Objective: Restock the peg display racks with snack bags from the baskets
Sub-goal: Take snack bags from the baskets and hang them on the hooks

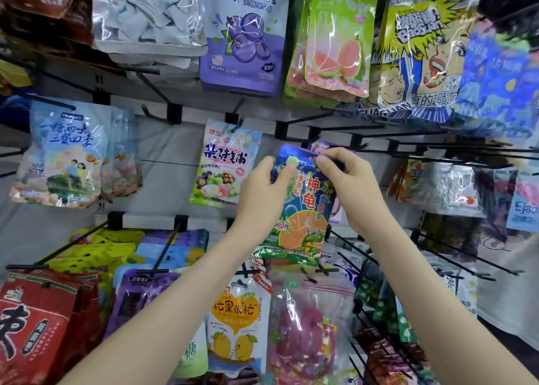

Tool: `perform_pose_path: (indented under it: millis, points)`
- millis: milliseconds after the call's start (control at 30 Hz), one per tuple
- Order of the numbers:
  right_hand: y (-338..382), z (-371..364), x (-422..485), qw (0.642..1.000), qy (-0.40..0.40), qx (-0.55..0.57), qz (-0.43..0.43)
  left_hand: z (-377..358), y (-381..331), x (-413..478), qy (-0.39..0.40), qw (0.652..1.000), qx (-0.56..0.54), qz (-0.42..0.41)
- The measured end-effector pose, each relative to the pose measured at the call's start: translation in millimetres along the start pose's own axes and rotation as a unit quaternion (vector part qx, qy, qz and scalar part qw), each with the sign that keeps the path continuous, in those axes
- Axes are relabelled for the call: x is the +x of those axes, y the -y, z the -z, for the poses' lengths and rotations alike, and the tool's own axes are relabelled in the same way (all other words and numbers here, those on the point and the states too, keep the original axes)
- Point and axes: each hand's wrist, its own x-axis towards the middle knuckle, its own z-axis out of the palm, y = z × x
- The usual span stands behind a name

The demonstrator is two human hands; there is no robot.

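Two hands hold one snack bag (300, 209) up at the middle row of the peg rack (169, 166).
We record the fingers (287, 172) of the left hand (262, 192) curled on the bag's upper left edge, thumb across the front, while those of the right hand (351, 186) pinch its top right corner. The bag is blue and green with an orange disc, slightly tilted, and covers most of a purple bag (319, 145) behind it. Whether its hole sits on a peg we cannot tell. Just to the left hangs a green-and-white candy bag (224, 163); below, a mango bag (237, 317) and a clear pouch of purple sweets (300, 335); above, a blueberry bag (242, 40) and a guava bag (335, 52).
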Motion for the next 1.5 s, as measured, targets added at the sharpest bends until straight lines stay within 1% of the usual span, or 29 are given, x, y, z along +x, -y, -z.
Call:
perform_pose_path:
  millis: [100,200,367,467,567,667,833,967,1067,1200,1333,1500]
  points:
    - [-6,9,0,0.999,-0.043,0.005,0.009,-12,-7,8,0.022,0.999,0.043,-0.005]
    - [-11,19,3,0.994,-0.100,-0.023,0.042,-26,-14,17,0.046,0.996,0.074,-0.014]
    - [-12,34,11,0.974,-0.179,-0.078,0.114,-47,-28,26,0.069,0.994,0.077,-0.045]
    - [-17,41,19,0.969,-0.198,-0.095,0.112,-58,-29,33,0.072,0.994,0.077,-0.038]
    - [-22,47,28,0.974,-0.180,-0.110,0.078,-64,-22,39,0.088,0.992,0.084,-0.022]
    - [-23,51,35,0.974,-0.170,-0.129,0.071,-64,-15,44,0.089,0.992,0.087,-0.024]
    - [-20,55,38,0.990,-0.133,-0.053,0.003,-64,-11,50,0.098,0.990,0.098,-0.042]
    - [-14,59,42,0.993,-0.113,-0.009,-0.022,-59,-9,53,0.118,0.984,0.121,-0.057]
    - [-10,60,43,0.994,-0.101,-0.018,-0.025,-56,-8,55,0.128,0.979,0.143,-0.066]
    - [-7,63,42,0.995,-0.092,-0.042,-0.026,-58,-5,57,0.133,0.979,0.140,-0.060]
    - [-8,67,42,0.997,-0.069,-0.036,-0.029,-62,-8,55,0.108,0.988,0.097,-0.044]
    - [-12,67,41,0.999,-0.051,-0.018,-0.004,-71,-15,56,0.075,0.992,0.075,-0.071]
